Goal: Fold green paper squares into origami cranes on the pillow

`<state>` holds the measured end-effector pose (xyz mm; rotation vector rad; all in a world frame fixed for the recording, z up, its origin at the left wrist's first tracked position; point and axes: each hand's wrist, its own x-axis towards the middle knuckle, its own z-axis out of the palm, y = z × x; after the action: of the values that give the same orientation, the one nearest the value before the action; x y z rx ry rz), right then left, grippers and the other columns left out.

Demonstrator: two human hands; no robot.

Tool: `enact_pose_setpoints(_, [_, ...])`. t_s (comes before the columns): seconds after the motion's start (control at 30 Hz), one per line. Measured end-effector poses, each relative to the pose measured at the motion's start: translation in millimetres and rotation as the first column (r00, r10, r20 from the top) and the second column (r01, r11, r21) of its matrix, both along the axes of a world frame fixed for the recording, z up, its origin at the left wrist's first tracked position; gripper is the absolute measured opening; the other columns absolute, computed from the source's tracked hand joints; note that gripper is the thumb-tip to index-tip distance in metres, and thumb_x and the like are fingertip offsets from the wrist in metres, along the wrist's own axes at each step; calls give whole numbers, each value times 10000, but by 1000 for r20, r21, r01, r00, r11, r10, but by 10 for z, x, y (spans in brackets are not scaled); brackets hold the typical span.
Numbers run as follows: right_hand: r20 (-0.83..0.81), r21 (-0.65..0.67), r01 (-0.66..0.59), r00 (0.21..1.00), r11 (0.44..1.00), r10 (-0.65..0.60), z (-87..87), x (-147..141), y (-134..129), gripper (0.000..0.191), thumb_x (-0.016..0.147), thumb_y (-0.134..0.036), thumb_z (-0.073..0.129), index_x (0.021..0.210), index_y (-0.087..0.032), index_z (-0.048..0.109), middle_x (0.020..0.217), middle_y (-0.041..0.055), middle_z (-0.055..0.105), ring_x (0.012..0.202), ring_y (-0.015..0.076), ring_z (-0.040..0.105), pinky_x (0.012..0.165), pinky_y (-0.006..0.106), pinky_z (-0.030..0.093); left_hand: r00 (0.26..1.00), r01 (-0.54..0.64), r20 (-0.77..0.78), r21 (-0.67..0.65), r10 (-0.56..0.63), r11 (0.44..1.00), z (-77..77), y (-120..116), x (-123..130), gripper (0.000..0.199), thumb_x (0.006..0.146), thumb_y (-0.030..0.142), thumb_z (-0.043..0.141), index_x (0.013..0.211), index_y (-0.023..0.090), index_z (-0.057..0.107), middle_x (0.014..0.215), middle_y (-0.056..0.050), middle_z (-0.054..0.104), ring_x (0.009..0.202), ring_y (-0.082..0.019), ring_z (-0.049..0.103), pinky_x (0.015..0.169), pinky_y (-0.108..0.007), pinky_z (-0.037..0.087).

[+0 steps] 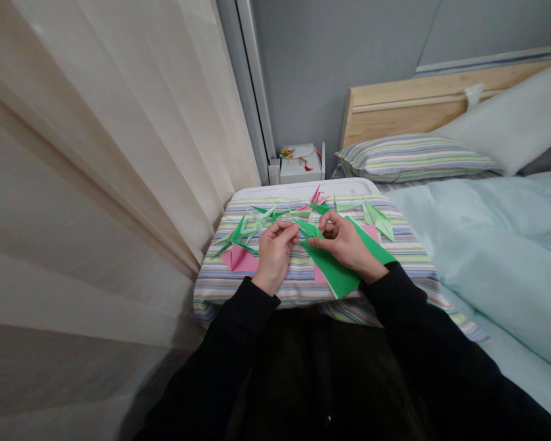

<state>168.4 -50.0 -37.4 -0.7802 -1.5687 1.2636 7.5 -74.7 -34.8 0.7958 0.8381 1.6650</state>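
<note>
Though small, folded green paper (308, 230) in the closed grip of left hand (276, 250) and right hand (344, 244) (striped cloth (298, 286) below).

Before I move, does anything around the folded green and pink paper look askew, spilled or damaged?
I see no spill or damage. The multicoloured striped cloth looks askew: its near right corner trails off the white-rimmed table toward the pale blue bedding.

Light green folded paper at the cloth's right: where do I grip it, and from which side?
I'd pinch the light green folded paper at its near right tip, coming from the right: that end tapers beside bare striped cloth, while pink paper lies close on its left.
</note>
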Motion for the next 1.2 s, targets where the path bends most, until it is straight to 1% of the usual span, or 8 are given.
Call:
enact_pose_setpoints(0.2, [-16,-37,-7,1000,999,6,-4,8,0,438,688,-293,848,835,-253,437,613,-97,464,540,111,418,542,268,283,992,-82,97,7,81,997,3,10,-19,253,678,247,861,725,156,629,689,33,568,642,-63,540,583,-173,438])
enact_pose_setpoints(0.3, [-51,-52,17,998,999,-20,-13,10,7,439,689,-288,851,840,-254,440,609,-97,475,535,111,421,541,268,285,1000,-18,-3,12,19,1000,1,-8,0,265,690,306,854,776,161,649,745,17,600,681,-86,574,583,-192,462])
enact_pose_setpoints(0.43, [-77,-62,0,997,998,-5,-21,11,15,426,689,-274,845,873,-250,462,668,-75,571,598,134,520,595,280,355,970,95,-223,-15,-96,995,-25,-6,25,265,664,297,850,733,158,636,683,22,599,621,-98,563,553,-212,453])
enact_pose_setpoints(0.67, [-13,-30,-35,999,999,34,-39,14,39,363,734,-262,782,959,-254,497,664,-76,588,593,149,526,586,283,332,920,102,-384,50,-75,993,-67,30,13,277,699,281,809,635,172,562,538,43,540,503,-85,499,516,-218,395])
enact_pose_setpoints(0.77, [-6,-34,-41,999,999,41,-49,17,49,371,734,-239,772,983,-255,497,669,-77,592,579,143,523,580,280,328,917,100,-390,31,-80,995,-57,28,15,278,698,283,800,616,173,558,500,42,530,474,-81,480,501,-219,373])
enact_pose_setpoints(0.97, [-6,-72,-60,998,996,59,-41,29,46,407,721,-259,807,995,-259,507,652,-89,568,554,130,495,567,267,317,967,48,-250,-32,-55,998,-54,40,30,287,655,307,844,663,163,596,578,46,547,487,-66,476,480,-208,370])
enact_pose_setpoints(1.07, [-26,-90,-64,998,994,62,-6,30,25,431,703,-282,837,984,-258,511,649,-89,568,559,130,503,573,269,335,956,84,-280,-29,-89,996,-66,51,32,297,688,369,842,708,154,638,624,28,578,537,-78,511,507,-208,413])
enact_pose_setpoints(1.2, [-107,-135,-58,993,989,43,34,31,8,334,781,-396,783,932,-241,528,648,-70,567,566,125,511,570,271,367,943,138,-299,-46,-146,989,-65,47,29,366,727,462,815,685,165,605,637,20,569,576,-100,542,532,-219,463])
